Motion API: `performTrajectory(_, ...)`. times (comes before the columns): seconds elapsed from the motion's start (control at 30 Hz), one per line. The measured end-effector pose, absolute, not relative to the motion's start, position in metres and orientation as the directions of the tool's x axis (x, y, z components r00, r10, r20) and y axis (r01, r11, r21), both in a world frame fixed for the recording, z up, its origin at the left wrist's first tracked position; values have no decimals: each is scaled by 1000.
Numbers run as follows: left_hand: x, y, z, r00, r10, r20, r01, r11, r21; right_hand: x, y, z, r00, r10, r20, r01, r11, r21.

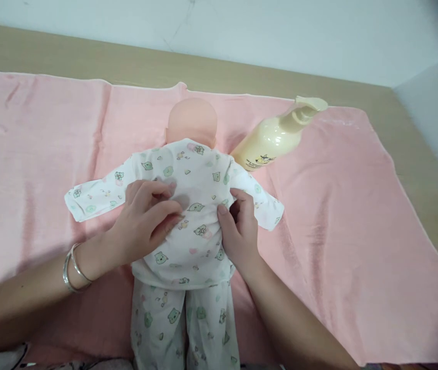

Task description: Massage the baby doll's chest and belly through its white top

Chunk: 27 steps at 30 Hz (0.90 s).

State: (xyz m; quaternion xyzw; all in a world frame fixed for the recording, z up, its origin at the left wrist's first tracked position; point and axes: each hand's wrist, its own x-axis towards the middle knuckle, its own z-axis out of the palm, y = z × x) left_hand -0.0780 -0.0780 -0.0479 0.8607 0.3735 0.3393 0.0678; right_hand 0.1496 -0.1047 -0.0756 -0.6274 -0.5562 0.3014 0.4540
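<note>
A baby doll [192, 119] lies on a pink cloth, its bald head away from me and no face showing. It wears a white long-sleeved shirt [191, 257] and matching trousers [160, 324], both printed with small green animals. My left hand [141, 221] is over the left part of the shirt, fingers loosely bent and apart with nothing in them. At the shirt's right side, below the sleeve, my right hand [240, 226] pinches the fabric between thumb and fingers. The trouser ends run out of view at the bottom.
A pale yellow pump bottle [270, 139] is by the doll's right shoulder, tilted in view. The pink cloth [342, 216] covers most of a wooden surface [88, 59]. A white wall [242, 31] runs along the back.
</note>
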Motion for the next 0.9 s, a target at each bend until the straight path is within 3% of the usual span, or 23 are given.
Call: performTrajectory(0.9,-79,-77,-41,518,713,472,616,-694,372,151,-107,-76,189,973,132,417,42,-908)
